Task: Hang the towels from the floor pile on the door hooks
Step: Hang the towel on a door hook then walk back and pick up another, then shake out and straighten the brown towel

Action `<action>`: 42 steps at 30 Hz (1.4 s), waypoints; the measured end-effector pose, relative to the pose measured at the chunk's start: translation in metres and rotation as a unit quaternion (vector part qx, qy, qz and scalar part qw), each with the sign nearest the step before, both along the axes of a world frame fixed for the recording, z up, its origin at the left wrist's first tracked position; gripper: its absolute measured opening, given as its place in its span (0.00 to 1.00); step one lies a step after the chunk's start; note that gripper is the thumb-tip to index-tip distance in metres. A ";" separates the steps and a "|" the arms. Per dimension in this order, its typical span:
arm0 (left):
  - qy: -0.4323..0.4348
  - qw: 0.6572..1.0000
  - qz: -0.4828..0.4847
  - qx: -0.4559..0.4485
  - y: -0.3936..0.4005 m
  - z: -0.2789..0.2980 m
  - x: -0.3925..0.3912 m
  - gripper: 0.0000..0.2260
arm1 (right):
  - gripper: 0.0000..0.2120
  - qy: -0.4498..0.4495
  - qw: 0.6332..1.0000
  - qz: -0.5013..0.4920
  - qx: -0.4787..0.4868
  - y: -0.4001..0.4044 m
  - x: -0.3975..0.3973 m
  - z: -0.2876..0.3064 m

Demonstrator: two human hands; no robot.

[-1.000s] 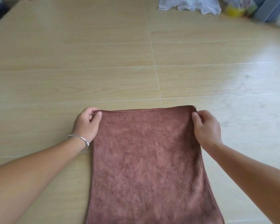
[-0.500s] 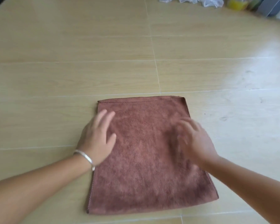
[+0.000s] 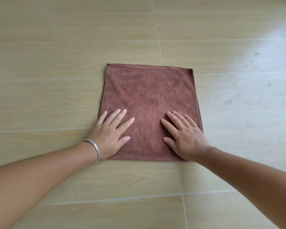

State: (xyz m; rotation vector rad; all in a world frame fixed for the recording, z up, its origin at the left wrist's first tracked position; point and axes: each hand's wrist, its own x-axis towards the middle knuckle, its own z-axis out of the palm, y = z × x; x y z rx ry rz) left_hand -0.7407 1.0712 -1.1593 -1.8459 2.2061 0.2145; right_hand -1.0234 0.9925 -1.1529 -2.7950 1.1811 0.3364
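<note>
A brown towel [image 3: 149, 96] lies flat on the floor, folded into a near square, its stitched edge at the far side. My left hand [image 3: 111, 135] rests on the towel's near left part with fingers straight and spread; a silver bangle is on that wrist. My right hand [image 3: 184, 137] lies flat on the near right part, fingers straight and spread too. Both palms press the cloth down near its front edge. No door or hooks are in view.
Light wood-look floor tiles [image 3: 56, 88] with pale grout lines surround the towel on every side. A bright glare patch [image 3: 254, 71] lies on the floor to the right.
My hands let go of the towel's far corners and slid back across it to the near edge, now lying flat. The view has tilted down, and the items at the far wall are out of frame.
</note>
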 end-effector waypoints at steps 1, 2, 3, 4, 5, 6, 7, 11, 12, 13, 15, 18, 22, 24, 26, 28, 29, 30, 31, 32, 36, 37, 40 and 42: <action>0.007 1.000 -0.022 -0.001 0.004 0.003 -0.001 0.29 | 0.31 -0.005 1.000 0.008 0.007 0.001 -0.001 0.001; 0.014 0.999 -0.052 -0.003 0.012 0.005 -0.001 0.31 | 0.32 -0.012 0.999 0.030 0.016 0.004 -0.005 0.002; 0.016 0.997 -0.079 -0.006 0.023 0.006 -0.001 0.33 | 0.33 -0.016 0.998 0.065 0.021 0.009 -0.013 0.002; 0.017 0.995 -0.096 -0.008 0.035 0.006 -0.001 0.36 | 0.34 -0.012 0.994 0.102 0.025 0.014 -0.023 0.002; 0.013 0.995 -0.103 -0.006 0.044 0.006 0.001 0.37 | 0.36 -0.001 0.991 0.132 0.031 0.017 -0.034 0.002; 0.006 0.995 -0.104 -0.002 0.049 0.006 0.003 0.38 | 0.38 0.010 0.988 0.153 0.034 0.020 -0.045 0.002; -0.001 0.994 -0.105 -0.006 0.051 0.006 0.005 0.37 | 0.38 0.020 0.986 0.164 0.032 0.021 -0.053 0.003; 0.034 0.988 -0.142 -0.057 0.037 0.015 0.016 0.23 | 0.27 0.027 0.988 0.155 0.003 0.021 -0.060 0.016; 0.045 0.985 -0.151 -0.068 0.031 0.018 0.018 0.20 | 0.24 0.024 0.988 0.155 -0.008 0.021 -0.058 0.021; 0.052 0.984 -0.154 -0.071 0.028 0.024 0.019 0.18 | 0.24 0.021 0.987 0.160 -0.015 0.020 -0.056 0.028; 0.033 0.991 -0.126 0.003 0.024 0.039 0.020 0.21 | 0.27 0.020 0.986 0.166 -0.013 0.020 -0.049 0.048; -0.032 0.992 -0.084 0.094 0.022 0.079 0.028 0.22 | 0.25 0.064 0.988 0.137 0.040 0.019 -0.035 0.093; -0.049 0.990 -0.036 0.124 0.020 0.149 0.035 0.24 | 0.15 0.109 0.992 0.051 0.034 0.020 -0.011 0.172; -0.068 0.989 0.008 0.132 0.020 0.191 0.037 0.23 | 0.16 0.129 0.991 -0.003 0.034 0.019 0.003 0.215; -0.074 0.986 0.057 0.138 0.020 0.236 0.040 0.23 | 0.16 0.136 0.989 -0.051 0.041 0.017 0.015 0.257; -0.067 0.982 0.095 0.147 0.020 0.285 0.043 0.22 | 0.14 0.133 0.986 -0.081 0.058 0.014 0.025 0.307; -0.062 0.981 0.110 0.145 0.020 0.311 0.045 0.22 | 0.13 0.132 0.985 -0.089 0.061 0.012 0.030 0.333; -0.052 0.980 0.125 0.146 0.019 0.331 0.047 0.22 | 0.12 0.136 0.985 -0.090 0.062 0.010 0.032 0.354; -0.040 0.978 0.144 0.143 0.018 0.357 0.050 0.24 | 0.11 0.136 0.984 -0.093 0.061 0.008 0.035 0.381; -0.027 0.975 0.164 0.146 0.018 0.381 0.053 0.26 | 0.11 0.133 0.985 -0.095 0.063 0.007 0.036 0.406; -0.046 0.978 0.157 0.128 0.013 0.481 0.061 0.34 | 0.13 0.129 0.986 -0.086 0.062 0.000 0.037 0.505; -0.058 0.980 0.146 0.122 0.012 0.509 0.062 0.34 | 0.13 0.130 0.986 -0.079 0.060 -0.001 0.037 0.533; -0.085 0.985 0.120 0.094 0.005 0.595 0.063 0.22 | 0.13 0.128 0.989 -0.057 0.046 -0.003 0.036 0.614; -0.100 0.986 0.102 0.084 0.001 0.657 0.064 0.12 | 0.13 0.119 0.991 -0.044 0.033 -0.008 0.034 0.673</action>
